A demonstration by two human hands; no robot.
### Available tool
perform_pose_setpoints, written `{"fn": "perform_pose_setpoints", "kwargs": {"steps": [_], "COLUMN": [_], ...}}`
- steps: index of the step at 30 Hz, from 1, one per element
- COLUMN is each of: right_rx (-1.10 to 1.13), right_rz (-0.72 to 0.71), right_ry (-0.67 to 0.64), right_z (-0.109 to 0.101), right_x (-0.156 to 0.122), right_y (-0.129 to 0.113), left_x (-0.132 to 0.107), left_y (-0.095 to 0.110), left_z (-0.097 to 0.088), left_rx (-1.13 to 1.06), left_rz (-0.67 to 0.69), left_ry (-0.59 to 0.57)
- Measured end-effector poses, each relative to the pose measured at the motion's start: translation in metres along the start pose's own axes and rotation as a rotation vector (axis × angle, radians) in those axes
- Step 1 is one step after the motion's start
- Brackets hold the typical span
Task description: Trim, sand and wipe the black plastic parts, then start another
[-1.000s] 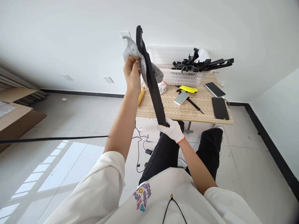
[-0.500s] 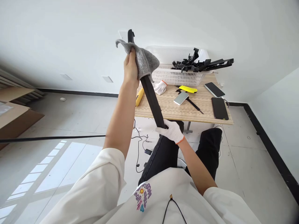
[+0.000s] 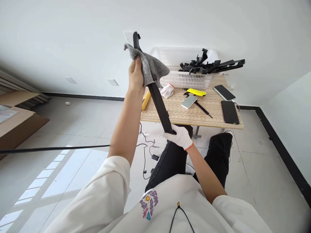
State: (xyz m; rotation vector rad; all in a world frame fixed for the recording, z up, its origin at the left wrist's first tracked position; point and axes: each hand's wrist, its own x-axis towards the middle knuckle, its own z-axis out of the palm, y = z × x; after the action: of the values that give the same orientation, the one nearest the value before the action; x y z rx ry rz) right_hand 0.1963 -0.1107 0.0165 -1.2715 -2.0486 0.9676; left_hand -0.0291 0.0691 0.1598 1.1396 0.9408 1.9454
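A long black plastic trim strip [image 3: 159, 105] slants up and away from me above the table's left side. My left hand [image 3: 136, 72], bare, is closed on a grey cloth [image 3: 155, 66] that wraps round the strip's upper part. The strip's hooked tip [image 3: 136, 40] sticks out beyond the cloth. At the lower end my right hand [image 3: 181, 136], in a white knitted glove with an orange cuff, is closed on the strip. The cloth hides part of the strip and some of my left fingers.
On the slatted table [image 3: 206, 119] stands a white basket [image 3: 167, 77] of black plastic parts [image 3: 201, 66]. A white glove [image 3: 167, 90], yellow-handled tool [image 3: 145, 100], yellow cutter [image 3: 196, 92], grey block [image 3: 189, 101] and two phones [image 3: 230, 112] lie there. Cables [image 3: 145, 158] trail on the floor.
My left hand and the cloth have slid slightly down along the strip, towards me. My right hand keeps its grip on the lower end.
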Motion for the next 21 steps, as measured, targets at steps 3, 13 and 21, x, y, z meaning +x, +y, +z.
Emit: {"fn": "perform_pose_setpoints", "kwargs": {"steps": [3,13,21], "right_rx": [0.026,0.082,0.131], "right_rz": [-0.001,0.036,0.029], "right_ry": [0.022,0.059,0.078], "right_z": [-0.001,0.001,0.003], "right_x": [-0.001,-0.001,-0.003], "right_y": [0.0,0.003,0.003], "left_x": [-0.009,-0.04,-0.055], "left_y": [-0.013,-0.028,-0.038], "left_z": [-0.004,0.001,0.0], "left_rx": [0.031,0.067,0.07], "left_rz": [0.001,0.003,0.012], "left_ry": [-0.05,-0.172,-0.201]}}
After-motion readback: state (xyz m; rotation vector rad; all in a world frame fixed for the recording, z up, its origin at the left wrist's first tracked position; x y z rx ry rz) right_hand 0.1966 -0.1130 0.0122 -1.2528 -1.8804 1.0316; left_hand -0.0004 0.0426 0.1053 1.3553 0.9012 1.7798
